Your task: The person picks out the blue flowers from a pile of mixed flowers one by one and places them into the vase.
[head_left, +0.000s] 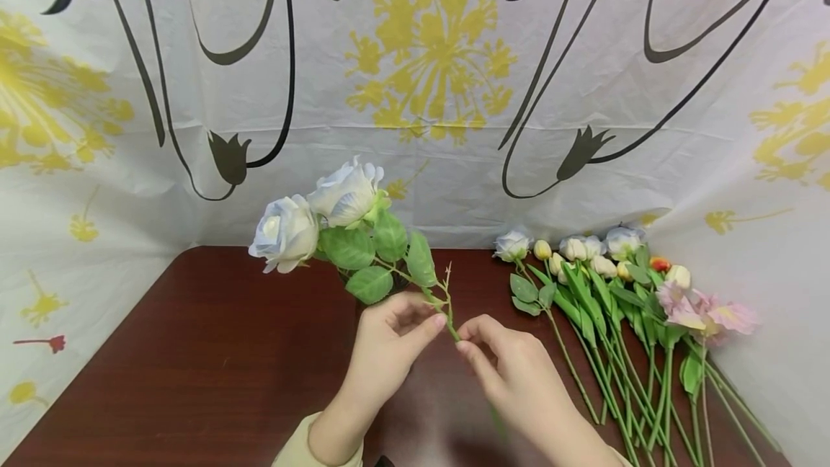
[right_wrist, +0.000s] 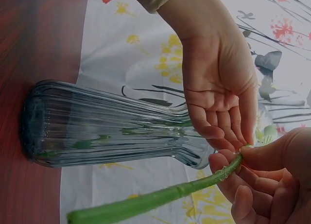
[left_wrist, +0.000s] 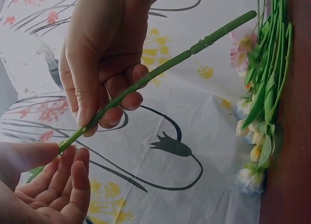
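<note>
An artificial rose stem (left_wrist: pixel 170 63) with two pale blue-white roses (head_left: pixel 285 230) and green leaves (head_left: pixel 350 247) is held slanting above the table, blooms to the upper left. My left hand (head_left: pixel 389 348) pinches it between thumb and fingers below the leaves, near a thin bare side twig (head_left: pixel 448 281). Close beside it, my right hand (head_left: pixel 519 370) grips the stem lower down, thumb against fingertips. In the left wrist view the thick cut end runs out past the right hand. A ribbed glass vase (right_wrist: pixel 107 127) stands just beyond the hands, mostly hidden behind them in the head view.
On the right of the dark red table (head_left: pixel 214 352) lies a pile of artificial flowers: white and yellow tulips (head_left: pixel 603 267), more pale roses (head_left: pixel 514 243) and a pink bloom (head_left: pixel 707 312), stems toward the front. A patterned white cloth (head_left: pixel 311 92) hangs behind and at both sides.
</note>
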The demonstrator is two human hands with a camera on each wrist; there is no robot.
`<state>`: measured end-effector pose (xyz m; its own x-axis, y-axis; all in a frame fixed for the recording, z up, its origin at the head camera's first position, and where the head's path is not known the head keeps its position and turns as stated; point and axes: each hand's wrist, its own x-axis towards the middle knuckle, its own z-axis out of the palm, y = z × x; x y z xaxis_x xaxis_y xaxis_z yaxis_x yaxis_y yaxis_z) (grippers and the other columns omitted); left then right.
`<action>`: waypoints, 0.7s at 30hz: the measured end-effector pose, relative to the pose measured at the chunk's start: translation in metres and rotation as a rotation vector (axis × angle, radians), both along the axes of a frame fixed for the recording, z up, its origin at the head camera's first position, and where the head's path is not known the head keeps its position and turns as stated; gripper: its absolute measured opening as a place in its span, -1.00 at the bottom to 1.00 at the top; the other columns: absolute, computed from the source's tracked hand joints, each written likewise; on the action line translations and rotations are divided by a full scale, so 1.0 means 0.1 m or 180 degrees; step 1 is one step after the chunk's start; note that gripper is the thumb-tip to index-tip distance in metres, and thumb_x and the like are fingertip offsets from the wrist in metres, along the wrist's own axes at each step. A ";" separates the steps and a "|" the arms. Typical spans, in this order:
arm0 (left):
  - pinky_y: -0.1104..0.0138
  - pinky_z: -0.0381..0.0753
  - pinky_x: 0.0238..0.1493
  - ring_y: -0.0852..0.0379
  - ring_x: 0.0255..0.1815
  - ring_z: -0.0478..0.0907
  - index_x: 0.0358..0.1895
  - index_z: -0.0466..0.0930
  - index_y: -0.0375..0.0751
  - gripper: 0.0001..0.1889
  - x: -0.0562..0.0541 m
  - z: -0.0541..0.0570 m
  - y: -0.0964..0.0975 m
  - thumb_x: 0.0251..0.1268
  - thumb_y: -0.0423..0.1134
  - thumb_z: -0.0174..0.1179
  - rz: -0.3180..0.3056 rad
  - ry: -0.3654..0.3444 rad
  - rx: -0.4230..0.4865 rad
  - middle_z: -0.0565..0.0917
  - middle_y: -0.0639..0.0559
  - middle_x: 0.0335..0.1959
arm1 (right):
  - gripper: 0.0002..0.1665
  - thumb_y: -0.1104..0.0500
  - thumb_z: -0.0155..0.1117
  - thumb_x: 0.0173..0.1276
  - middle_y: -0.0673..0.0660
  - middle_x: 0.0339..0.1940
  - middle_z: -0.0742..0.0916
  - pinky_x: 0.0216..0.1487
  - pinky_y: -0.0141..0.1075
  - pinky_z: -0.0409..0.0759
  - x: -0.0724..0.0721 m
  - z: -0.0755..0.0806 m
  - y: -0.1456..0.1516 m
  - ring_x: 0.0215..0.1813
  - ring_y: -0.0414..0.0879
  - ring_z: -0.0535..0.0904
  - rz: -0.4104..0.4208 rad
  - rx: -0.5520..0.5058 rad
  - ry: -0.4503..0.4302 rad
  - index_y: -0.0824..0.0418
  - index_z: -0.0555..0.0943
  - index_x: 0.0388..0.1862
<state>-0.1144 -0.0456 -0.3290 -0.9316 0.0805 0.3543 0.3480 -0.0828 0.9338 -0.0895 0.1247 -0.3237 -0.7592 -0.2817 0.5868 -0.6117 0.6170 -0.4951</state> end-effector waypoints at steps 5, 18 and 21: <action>0.26 0.66 -0.34 0.15 -0.46 0.61 -0.34 0.59 -0.46 -0.92 0.00 0.01 0.01 0.11 -0.56 0.29 -0.0051 0.0000 0.0213 0.64 -0.20 -0.45 | -0.70 0.36 0.42 0.15 -0.29 -0.55 0.57 -0.55 -0.48 0.38 0.00 0.00 -0.01 -0.54 -0.46 0.38 -0.0076 0.0039 0.0002 -0.03 0.56 -0.36; 0.24 0.66 -0.44 0.15 -0.52 0.61 -0.33 0.57 -0.46 -0.93 -0.01 0.01 -0.01 0.15 -0.55 0.26 0.0037 0.0157 0.0255 0.64 -0.24 -0.45 | -0.74 0.30 0.44 0.14 -0.28 -0.47 0.67 -0.47 -0.43 0.47 0.00 0.01 -0.03 -0.48 -0.44 0.47 -0.0111 0.0203 -0.0131 -0.04 0.60 -0.35; 0.23 0.66 -0.44 0.14 -0.53 0.62 -0.33 0.57 -0.44 -0.94 -0.01 0.02 -0.02 0.16 -0.54 0.26 0.0083 0.0146 0.0197 0.65 -0.22 -0.45 | -0.78 0.28 0.43 0.16 -0.26 -0.46 0.67 -0.48 -0.44 0.47 0.00 0.01 -0.02 -0.49 -0.44 0.46 -0.0058 0.0254 -0.0134 -0.01 0.60 -0.33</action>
